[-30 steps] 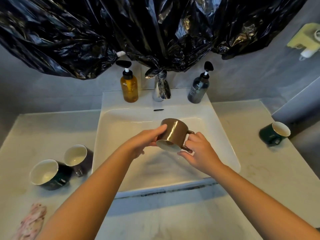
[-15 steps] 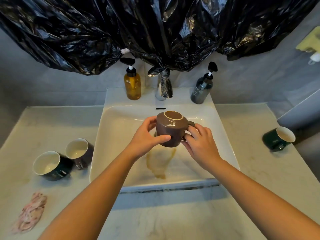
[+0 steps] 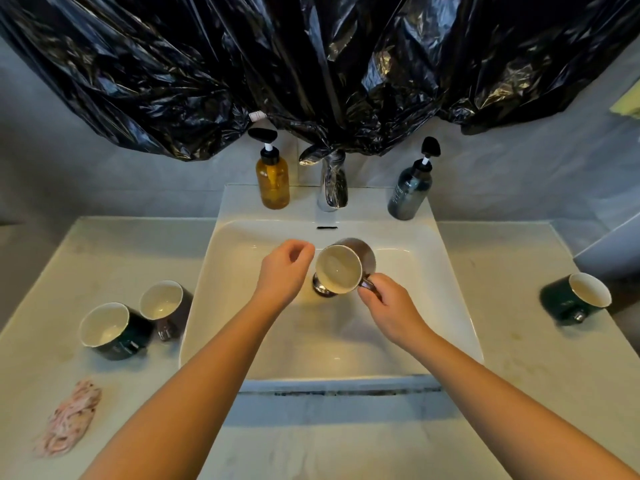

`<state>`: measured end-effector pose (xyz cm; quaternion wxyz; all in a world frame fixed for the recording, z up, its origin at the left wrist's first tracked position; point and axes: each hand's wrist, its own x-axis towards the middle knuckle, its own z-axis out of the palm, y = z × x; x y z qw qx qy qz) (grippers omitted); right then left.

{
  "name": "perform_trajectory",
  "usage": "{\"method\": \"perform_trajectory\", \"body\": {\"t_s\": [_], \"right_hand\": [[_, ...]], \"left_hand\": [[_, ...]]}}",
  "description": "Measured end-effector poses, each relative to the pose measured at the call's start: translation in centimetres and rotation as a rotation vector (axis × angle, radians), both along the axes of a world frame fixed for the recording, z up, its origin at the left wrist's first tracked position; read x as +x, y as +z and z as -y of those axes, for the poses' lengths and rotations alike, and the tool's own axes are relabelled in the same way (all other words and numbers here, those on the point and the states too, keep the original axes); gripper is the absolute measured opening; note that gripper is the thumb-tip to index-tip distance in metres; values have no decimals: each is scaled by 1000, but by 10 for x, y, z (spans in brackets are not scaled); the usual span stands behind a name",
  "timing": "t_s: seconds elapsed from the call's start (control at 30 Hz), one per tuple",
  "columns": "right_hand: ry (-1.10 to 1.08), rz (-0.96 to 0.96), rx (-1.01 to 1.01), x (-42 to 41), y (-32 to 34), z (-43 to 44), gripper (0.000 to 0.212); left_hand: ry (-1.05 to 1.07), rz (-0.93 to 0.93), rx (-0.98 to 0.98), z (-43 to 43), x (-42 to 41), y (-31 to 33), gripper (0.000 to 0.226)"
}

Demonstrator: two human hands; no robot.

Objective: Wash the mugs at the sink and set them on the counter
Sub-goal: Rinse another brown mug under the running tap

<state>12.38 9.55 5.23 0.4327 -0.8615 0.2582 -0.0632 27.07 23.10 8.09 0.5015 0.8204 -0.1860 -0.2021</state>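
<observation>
Over the white sink I hold a brown mug, tilted with its white inside facing me. My right hand grips its handle. Just left of the rim hovers my left hand, fingers loosely curled and off the mug. On the left counter lie a dark green mug and a brown mug, both on their sides. Another dark green mug lies on its side on the right counter. The chrome tap stands behind the basin.
An amber soap bottle and a dark pump bottle flank the tap. A pink cloth lies crumpled on the left counter. Black plastic sheeting hangs over the wall above the sink.
The brown mug was upside down, pouring brown liquid into the basin; now it is turned mouth toward me. My left hand has let go of its body.
</observation>
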Motion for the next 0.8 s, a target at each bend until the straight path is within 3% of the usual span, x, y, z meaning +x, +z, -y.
{"method": "perform_trajectory", "body": {"t_s": [0.07, 0.17, 0.27, 0.37, 0.5, 0.63, 0.8], "right_hand": [[-120, -33, 206, 7, -1, 2, 22], [-206, -95, 327, 16, -3, 3, 26], [-262, -113, 422, 29, -1, 5, 22], [-303, -99, 433, 41, 0, 10, 29], [-318, -116, 403, 55, 0, 15, 32], [-313, -109, 351, 62, -1, 22, 36], [-291, -66, 394, 67, 2, 28, 31]], "left_hand": [[114, 327, 54, 4, 12, 14, 19], [97, 754, 72, 16, 42, 32, 24], [2, 1008, 197, 34, 72, 40, 40], [-132, 1150, 202, 54, 95, 41, 51], [-193, 1289, 138, 72, 117, 45, 45], [-254, 1353, 105, 84, 126, 61, 31], [-312, 1369, 195, 89, 131, 71, 31]]}}
